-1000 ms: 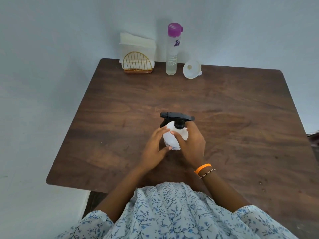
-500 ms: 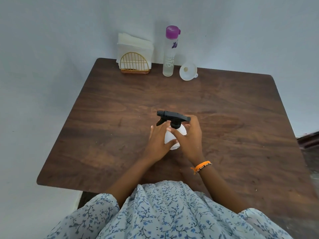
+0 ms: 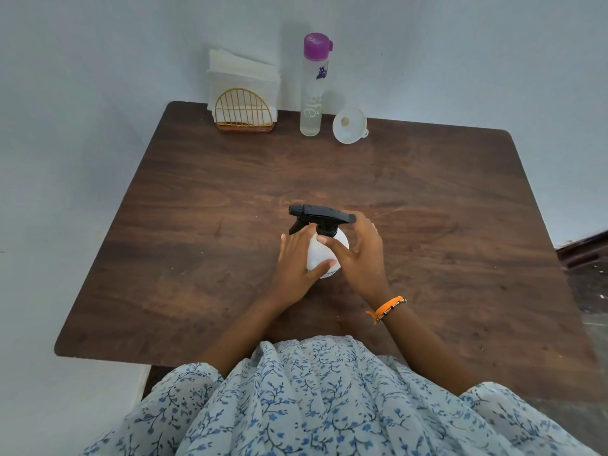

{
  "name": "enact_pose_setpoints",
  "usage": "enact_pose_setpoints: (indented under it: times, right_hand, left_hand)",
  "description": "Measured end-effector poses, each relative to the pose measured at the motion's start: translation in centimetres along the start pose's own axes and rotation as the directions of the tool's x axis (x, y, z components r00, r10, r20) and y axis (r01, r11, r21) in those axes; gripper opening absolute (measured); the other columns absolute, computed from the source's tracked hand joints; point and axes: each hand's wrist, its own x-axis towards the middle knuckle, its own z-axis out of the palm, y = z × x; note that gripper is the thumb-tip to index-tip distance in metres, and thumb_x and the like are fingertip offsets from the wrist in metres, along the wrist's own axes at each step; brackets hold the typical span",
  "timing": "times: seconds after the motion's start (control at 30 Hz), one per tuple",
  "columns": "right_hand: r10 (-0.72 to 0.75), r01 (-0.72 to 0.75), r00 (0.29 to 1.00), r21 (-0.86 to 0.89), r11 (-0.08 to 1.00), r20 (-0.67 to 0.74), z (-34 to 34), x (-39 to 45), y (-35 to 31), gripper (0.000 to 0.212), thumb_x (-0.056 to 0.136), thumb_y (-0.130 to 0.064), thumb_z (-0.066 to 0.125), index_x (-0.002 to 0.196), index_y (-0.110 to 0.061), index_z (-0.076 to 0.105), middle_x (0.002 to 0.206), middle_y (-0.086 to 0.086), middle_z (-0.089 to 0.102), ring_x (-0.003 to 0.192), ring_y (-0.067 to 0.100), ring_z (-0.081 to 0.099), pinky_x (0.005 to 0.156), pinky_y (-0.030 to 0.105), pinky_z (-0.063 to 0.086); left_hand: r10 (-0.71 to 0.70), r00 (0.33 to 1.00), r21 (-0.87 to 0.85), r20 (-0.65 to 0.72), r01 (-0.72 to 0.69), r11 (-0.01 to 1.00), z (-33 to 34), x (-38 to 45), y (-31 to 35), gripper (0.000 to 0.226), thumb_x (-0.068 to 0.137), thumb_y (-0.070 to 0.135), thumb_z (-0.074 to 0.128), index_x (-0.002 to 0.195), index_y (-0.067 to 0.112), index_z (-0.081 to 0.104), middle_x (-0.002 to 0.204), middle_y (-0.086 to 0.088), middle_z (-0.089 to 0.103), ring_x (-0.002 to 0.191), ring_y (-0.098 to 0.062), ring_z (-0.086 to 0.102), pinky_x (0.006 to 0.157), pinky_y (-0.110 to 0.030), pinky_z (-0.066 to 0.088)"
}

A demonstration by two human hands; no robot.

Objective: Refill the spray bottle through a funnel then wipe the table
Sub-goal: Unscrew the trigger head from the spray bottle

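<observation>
- On the desk (image 3: 427, 225) stand one spray bottle (image 3: 324, 255), one tall clear bottle (image 3: 312, 93) with a purple cap, one white funnel (image 3: 349, 125), and one gold wire holder (image 3: 243, 111) of white napkins (image 3: 241, 77).
- The spray bottle, white-bodied with a black trigger head, stands upright mid-desk, its nozzle pointing to the person's left.
- The left hand (image 3: 296, 268) wraps the bottle's body in a curled grip; the right hand (image 3: 360, 255) holds the other side, thumb near the neck, though whether its fingers grip the collar is hard to tell.
- From the spray bottle, the tall bottle, funnel and holder line the far desk edge, well apart.
- Bare wood lies on either side of the spray bottle.
</observation>
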Motion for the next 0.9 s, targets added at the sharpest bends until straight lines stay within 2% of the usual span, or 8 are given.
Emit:
enact_pose_setpoints:
  times: [0.07,0.2,0.23,0.4,0.57,0.7,0.8,0.9]
  right_hand:
    - [0.000,0.000,0.999,0.002,1.000,0.033,-0.4,0.2,0.1,0.030,0.079,-0.023,0.075,0.105,-0.020,0.061,0.104,-0.007,0.062,0.104,0.015,0.052,0.101,0.053,0.037]
    - [-0.031,0.028,0.997,0.035,0.999,0.069,-1.3,0.6,0.1,0.039,0.073,-0.022,0.079,0.099,-0.041,0.056,0.100,-0.022,0.054,0.107,0.013,0.045,0.086,0.009,0.039]
    - [-0.031,0.029,0.998,0.039,0.999,0.048,-1.0,0.5,-0.1,0.042,0.071,-0.023,0.081,0.096,-0.045,0.054,0.097,-0.026,0.053,0.106,0.013,0.046,0.085,0.008,0.038]
    - [0.038,-0.025,0.995,0.140,0.990,-0.088,0.9,0.3,-0.6,0.032,0.070,-0.021,0.082,0.091,-0.033,0.060,0.089,-0.024,0.054,0.099,0.021,0.054,0.084,0.036,0.050]
    - [-0.150,0.152,0.988,0.042,0.987,-0.043,0.0,1.3,0.1,0.030,0.074,-0.019,0.078,0.096,-0.032,0.062,0.091,-0.030,0.052,0.096,0.013,0.052,0.081,0.023,0.046]
    - [-0.078,0.051,0.975,0.136,0.989,0.207,-1.1,1.9,0.0,0.038,0.080,-0.012,0.072,0.095,-0.045,0.058,0.101,-0.040,0.054,0.113,0.019,0.047,0.095,0.029,0.041]
    - [0.006,-0.034,0.904,0.057,0.998,0.428,-2.1,2.9,0.6,0.026,0.088,-0.017,0.064,0.113,-0.025,0.062,0.117,-0.017,0.055,0.121,0.016,0.036,0.103,0.032,0.035]
    - [0.020,-0.052,0.898,0.061,0.997,0.440,-2.0,2.7,0.5,0.039,0.086,-0.017,0.066,0.124,-0.017,0.056,0.124,-0.002,0.053,0.125,0.021,0.035,0.106,0.035,0.034]
  left_hand:
    - [-0.006,1.000,0.009,-0.004,0.006,1.000,0.1,0.1,0.0,0.063,0.087,0.051,0.050,0.132,0.009,0.038,0.134,-0.006,0.044,0.127,-0.022,0.039,0.110,-0.057,0.021]
    - [-0.006,1.000,0.030,-0.014,0.006,1.000,0.1,0.1,-0.3,0.060,0.088,0.041,0.060,0.134,0.008,0.038,0.136,-0.005,0.043,0.128,-0.022,0.036,0.108,-0.058,0.023]
    - [-0.005,1.000,0.028,-0.007,0.005,1.000,0.1,0.1,-0.2,0.063,0.088,0.044,0.057,0.137,0.010,0.036,0.140,-0.004,0.041,0.132,-0.020,0.033,0.110,-0.058,0.021]
    - [0.019,1.000,0.006,0.018,-0.019,1.000,0.1,0.2,-0.2,0.074,0.086,0.060,0.045,0.140,0.011,0.032,0.146,-0.003,0.035,0.138,-0.018,0.027,0.112,-0.057,0.016]
    - [-0.025,0.999,-0.009,0.030,0.025,1.000,-0.1,0.4,-0.3,0.084,0.080,0.071,0.038,0.138,0.011,0.035,0.142,-0.004,0.040,0.135,-0.021,0.032,0.112,-0.057,0.016]
    - [-0.032,0.999,-0.037,0.035,0.034,0.999,-0.1,0.2,-0.4,0.055,0.086,0.051,0.053,0.134,0.031,0.035,0.134,0.013,0.041,0.129,-0.010,0.029,0.109,-0.061,0.020]
    - [-0.070,0.996,-0.081,0.050,0.074,0.994,-0.2,0.0,-0.4,0.060,0.087,0.043,0.058,0.139,0.033,0.029,0.124,0.030,0.026,0.122,0.004,0.021,0.112,-0.061,0.017]
    - [-0.067,0.996,-0.081,0.054,0.072,0.994,-0.3,0.1,-0.3,0.061,0.088,0.042,0.058,0.140,0.028,0.031,0.125,0.025,0.026,0.119,0.014,0.017,0.112,-0.061,0.016]
